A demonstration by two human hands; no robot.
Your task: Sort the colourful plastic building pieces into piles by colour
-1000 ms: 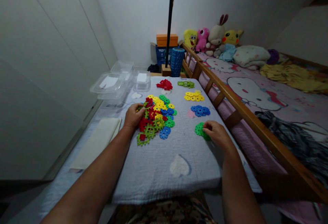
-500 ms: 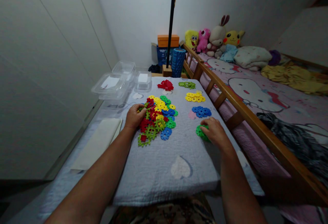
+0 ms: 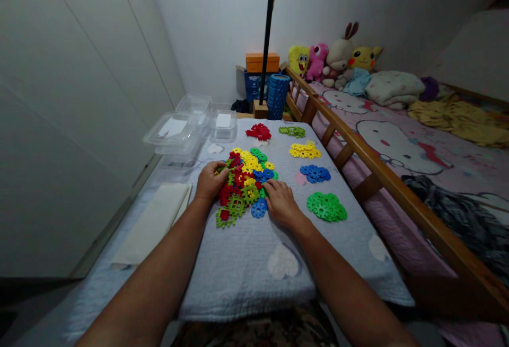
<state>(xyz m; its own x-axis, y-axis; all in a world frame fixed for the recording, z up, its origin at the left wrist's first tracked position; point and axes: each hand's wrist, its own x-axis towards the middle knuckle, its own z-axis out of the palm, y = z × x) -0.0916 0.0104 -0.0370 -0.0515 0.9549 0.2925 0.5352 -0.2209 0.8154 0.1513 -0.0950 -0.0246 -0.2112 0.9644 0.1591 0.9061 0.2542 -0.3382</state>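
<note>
My right hand has moved from the pile of green discs to the right edge of the mixed heap on the desk. The heap combines flat, scalloped, pierced discs with toothed square pieces, apparently plastic. My right fingers bend, close together, over its edge; whether they pinch a piece I cannot tell. My left hand rests at the opposite edge, fingers curled by toothed light-green pieces, their grip likewise unclear. Beyond lie single-colour piles: scalloped blue discs, yellow discs, toothed light-green squares and red pieces. Crinkled, heart-printed cloth covers the desk.
</note>
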